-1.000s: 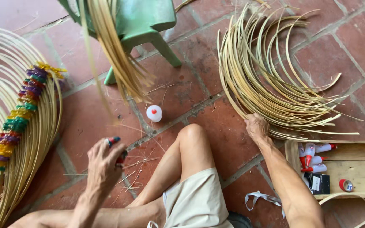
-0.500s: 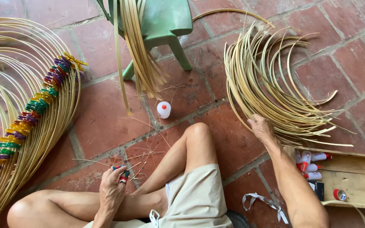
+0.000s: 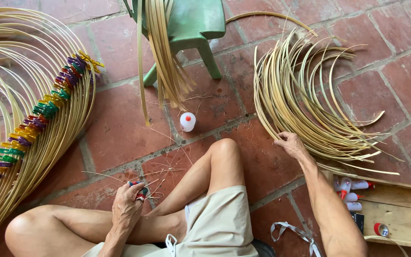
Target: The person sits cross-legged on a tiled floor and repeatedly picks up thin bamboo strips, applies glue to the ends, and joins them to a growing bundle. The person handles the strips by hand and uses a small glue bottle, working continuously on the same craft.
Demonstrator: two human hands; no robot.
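Observation:
I sit on a red brick floor with my knees bent. My right hand (image 3: pixel 288 143) reaches out and grips the near ends of a fan of curved bamboo strips (image 3: pixel 300 95) lying at the right. My left hand (image 3: pixel 127 204) rests by my left leg and is closed on a small tool with red and blue handles (image 3: pixel 139 189). A small white glue bottle with a red cap (image 3: pixel 187 121) stands on the floor just beyond my right knee.
A green plastic stool (image 3: pixel 193 21) stands at the top with long bamboo strips (image 3: pixel 165 62) draped over it. A large stack of bent hoops held by coloured clips (image 3: pixel 39 114) fills the left. A wooden box (image 3: pixel 405 214) with glue bottles lies at lower right.
My left hand has pulled back from the floor toward my leg with the tool. My view has shifted so the stool and hoops sit further right. My right hand stays on the strips.

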